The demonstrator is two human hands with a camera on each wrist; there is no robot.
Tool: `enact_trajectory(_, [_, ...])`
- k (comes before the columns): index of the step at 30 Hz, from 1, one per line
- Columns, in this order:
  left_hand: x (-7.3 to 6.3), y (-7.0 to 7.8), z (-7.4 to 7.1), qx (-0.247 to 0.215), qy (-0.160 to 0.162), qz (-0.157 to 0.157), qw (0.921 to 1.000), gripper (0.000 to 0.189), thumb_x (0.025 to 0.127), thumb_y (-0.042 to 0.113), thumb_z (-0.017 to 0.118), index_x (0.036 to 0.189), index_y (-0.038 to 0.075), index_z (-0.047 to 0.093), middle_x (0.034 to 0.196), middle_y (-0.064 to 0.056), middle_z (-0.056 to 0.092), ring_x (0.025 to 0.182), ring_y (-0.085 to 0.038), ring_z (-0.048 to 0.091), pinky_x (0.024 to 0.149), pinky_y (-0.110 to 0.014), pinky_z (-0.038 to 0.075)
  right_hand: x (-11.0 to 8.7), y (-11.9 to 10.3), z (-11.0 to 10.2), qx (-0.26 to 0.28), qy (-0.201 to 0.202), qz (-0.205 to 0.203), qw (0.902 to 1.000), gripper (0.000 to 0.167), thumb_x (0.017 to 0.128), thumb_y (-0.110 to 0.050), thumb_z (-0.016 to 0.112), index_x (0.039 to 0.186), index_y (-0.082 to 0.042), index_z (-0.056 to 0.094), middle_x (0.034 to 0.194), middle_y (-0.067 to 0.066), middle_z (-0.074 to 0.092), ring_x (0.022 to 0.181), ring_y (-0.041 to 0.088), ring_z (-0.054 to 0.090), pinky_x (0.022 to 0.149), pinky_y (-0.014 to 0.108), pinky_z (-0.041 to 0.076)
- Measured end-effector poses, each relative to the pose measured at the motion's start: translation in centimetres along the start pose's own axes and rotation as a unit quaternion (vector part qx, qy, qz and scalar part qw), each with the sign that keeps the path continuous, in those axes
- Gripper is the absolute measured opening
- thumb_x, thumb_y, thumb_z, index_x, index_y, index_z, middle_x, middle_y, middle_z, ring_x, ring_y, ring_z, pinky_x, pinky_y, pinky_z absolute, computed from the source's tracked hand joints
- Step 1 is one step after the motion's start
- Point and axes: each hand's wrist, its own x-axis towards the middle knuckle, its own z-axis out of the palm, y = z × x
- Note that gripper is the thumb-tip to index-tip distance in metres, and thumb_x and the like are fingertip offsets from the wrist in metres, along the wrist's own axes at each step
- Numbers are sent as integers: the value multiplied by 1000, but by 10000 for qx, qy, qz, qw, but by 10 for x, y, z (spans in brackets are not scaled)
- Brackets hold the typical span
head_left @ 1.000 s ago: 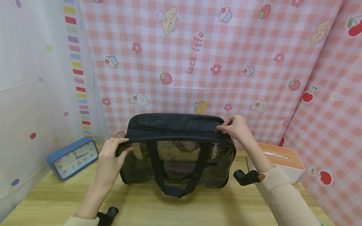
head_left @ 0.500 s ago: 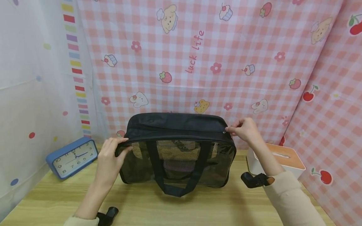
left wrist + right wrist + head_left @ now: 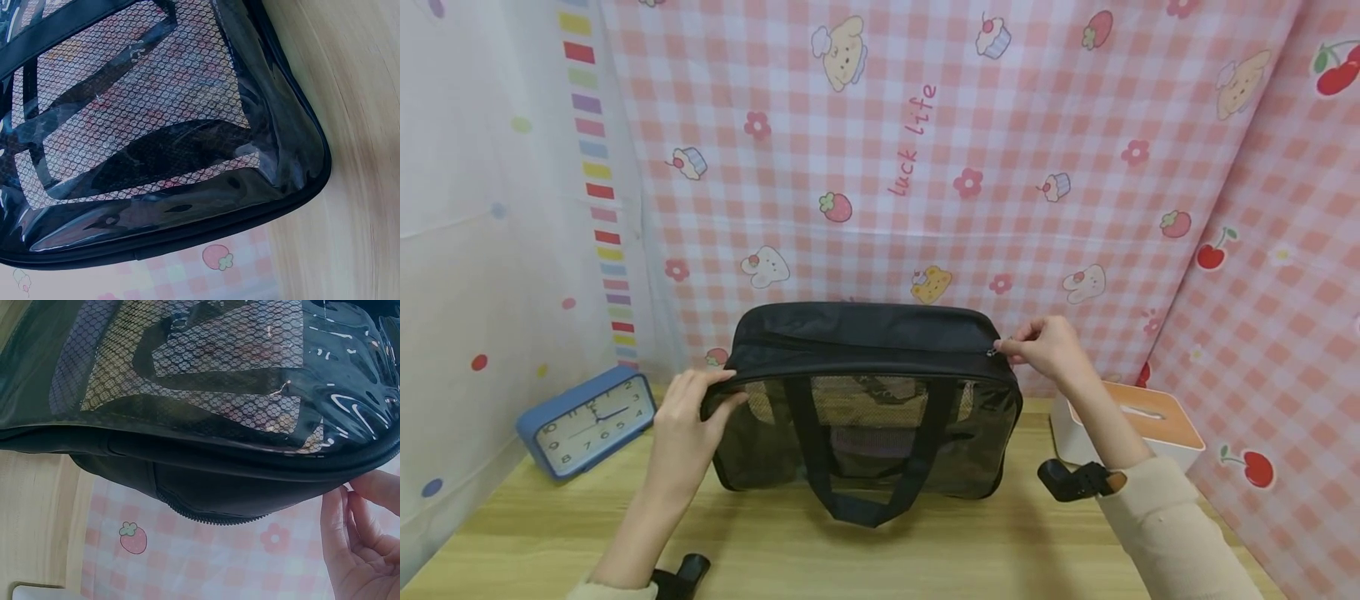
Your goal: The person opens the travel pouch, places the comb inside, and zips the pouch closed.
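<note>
A black bag [image 3: 865,321] with a clear front panel [image 3: 745,458] stands upright on the table. Its strap handle [image 3: 865,504] hangs down in front. With thumb and fingers my left hand [image 3: 681,412] grips the bag's top left corner; this left hand [image 3: 365,550] shows also in the right wrist view. My right hand [image 3: 1051,346] pinches the zipper pull [image 3: 992,352] near the top right end. Toward the left, the zipper teeth [image 3: 219,520] curve away from the bag's top in the right wrist view. The left wrist view shows the clear panel [image 3: 275,137] and mesh [image 3: 150,94], without a hand.
On the wooden table [image 3: 790,558], a blue alarm clock [image 3: 587,425] stands to the left. A white tissue box [image 3: 1157,417] with an orange lid is behind my right forearm. A pink checked cloth [image 3: 880,167] hangs close behind the bag.
My right hand has moved right along the bag's top with the zipper pull, then stayed almost still over the last half second. My left hand keeps its grip on the corner.
</note>
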Motion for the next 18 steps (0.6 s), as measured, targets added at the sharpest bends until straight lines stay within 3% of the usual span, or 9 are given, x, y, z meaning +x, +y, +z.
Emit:
enact_trajectory(6, [0, 0, 0, 20, -31, -2, 10000, 35, 59, -6, 78, 91, -3, 64, 83, -14, 63, 77, -25, 55, 69, -23, 44, -3, 5, -3, 233, 24, -15, 9997, 23, 84, -20, 65, 81, 2, 62, 71, 0, 64, 64, 6, 61, 63, 20, 47])
enact_trajectory(13, [1, 0, 0, 32, -25, -26, 10000, 35, 60, -6, 78, 91, -3, 64, 83, -14, 63, 77, -25, 55, 69, -23, 43, -8, 25, -1, 280, 124, 201, 9993, 23, 84, -22, 65, 76, 0, 62, 65, -3, 66, 63, 6, 60, 59, 20, 45])
enact_trajectory(18, [1, 0, 0, 25, -46, -18, 10000, 34, 60, -6, 78, 91, -3, 64, 83, -14, 63, 78, -25, 55, 69, -23, 44, -11, 45, 5, 850, -36, 416, 9955, 26, 87, -20, 62, 85, 6, 60, 66, -6, 63, 62, 2, 61, 61, 19, 52])
